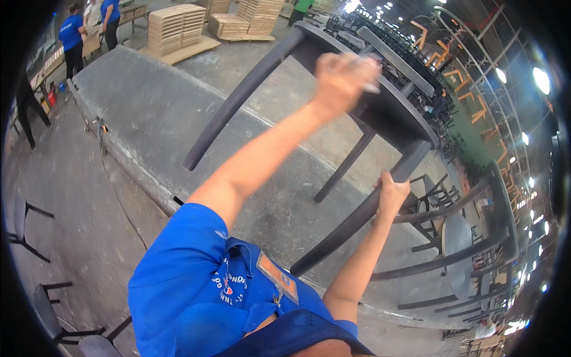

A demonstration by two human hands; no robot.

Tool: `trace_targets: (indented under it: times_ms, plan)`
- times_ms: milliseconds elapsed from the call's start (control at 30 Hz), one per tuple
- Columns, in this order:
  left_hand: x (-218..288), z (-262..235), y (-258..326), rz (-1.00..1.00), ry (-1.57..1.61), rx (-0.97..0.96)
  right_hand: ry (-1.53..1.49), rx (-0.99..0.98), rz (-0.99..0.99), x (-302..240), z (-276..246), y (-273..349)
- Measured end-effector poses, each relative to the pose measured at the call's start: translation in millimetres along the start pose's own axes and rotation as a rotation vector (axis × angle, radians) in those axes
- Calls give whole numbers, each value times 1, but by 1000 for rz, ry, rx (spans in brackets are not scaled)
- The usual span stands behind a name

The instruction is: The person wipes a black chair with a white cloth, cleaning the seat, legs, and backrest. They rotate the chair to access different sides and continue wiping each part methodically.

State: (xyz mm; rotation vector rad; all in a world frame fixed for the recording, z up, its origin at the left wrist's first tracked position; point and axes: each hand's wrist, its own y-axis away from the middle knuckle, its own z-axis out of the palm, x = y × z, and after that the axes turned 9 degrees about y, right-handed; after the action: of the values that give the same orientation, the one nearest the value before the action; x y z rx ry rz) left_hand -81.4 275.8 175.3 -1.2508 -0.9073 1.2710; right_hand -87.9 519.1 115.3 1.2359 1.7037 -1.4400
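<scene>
A dark grey chair [425,122] is tipped in front of me, its legs pointing down and toward me. My right hand [392,193] is wrapped round the upper part of the chair's nearest leg [339,238]. Over the underside of the seat is my left hand [345,83], smeared by motion, its fingers curled. A pale, blurred thing shows at those fingers, too unclear to name. Another leg [244,98] slants down to the left of my left forearm, and a third leg [345,166] shows between my arms.
Beneath the chair runs a long grey platform [134,89] with a raised edge. Another dark chair [505,220] lies tilted on the right. Stacked wooden pieces [175,30] stand on boards behind. Several dark chairs [47,309] sit at lower left. People in blue shirts [71,33] are at far left.
</scene>
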Motion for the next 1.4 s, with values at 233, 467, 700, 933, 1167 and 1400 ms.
trace_targets:
  times_ms: [233,467,700,933,1167,1400]
  plan:
    - [80,37,2,9,242,-118,16,26,-29,0,4,2]
    - [73,51,-6,362,222,-241,-24,-47,-32,-3,0,5]
    - [8,-4,-8,-41,-128,42,13,27,-39,2,6,1]
    - [42,35,14,79,75,-75,-14,-25,-44,3,3,-4]
    - [-108,-9,0,-452,-56,-65,1,2,-24,0,7,-4]
    - [-64,-10,6,-240,-15,-107,-35,1,-29,-2,10,-3]
